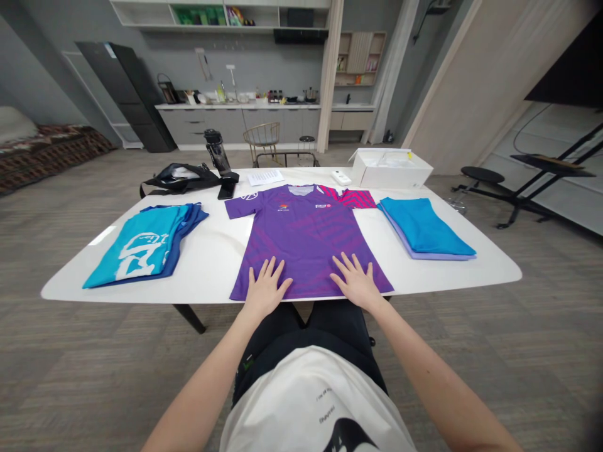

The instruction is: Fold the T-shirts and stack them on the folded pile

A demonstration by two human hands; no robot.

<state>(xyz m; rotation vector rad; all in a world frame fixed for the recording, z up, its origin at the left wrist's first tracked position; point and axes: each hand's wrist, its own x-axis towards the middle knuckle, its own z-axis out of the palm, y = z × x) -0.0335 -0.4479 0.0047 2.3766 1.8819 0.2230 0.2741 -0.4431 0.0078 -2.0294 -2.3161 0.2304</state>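
A purple short-sleeved sports jersey (301,242) lies spread flat on the white table (211,263), its collar away from me and its hem near the table's front edge. My left hand (266,287) rests palm down on the lower left of the jersey with the fingers spread. My right hand (357,281) presses flat on the lower right in the same way. Neither hand grips the cloth. The jersey's far right sleeve shows pink patterning.
A folded turquoise and navy shirt (146,245) lies left of the jersey, and a folded blue and lilac garment (421,229) lies right. A black bag (181,179), a water bottle (217,152), a phone (227,188), papers (265,177) and a white box (391,168) stand along the far edge.
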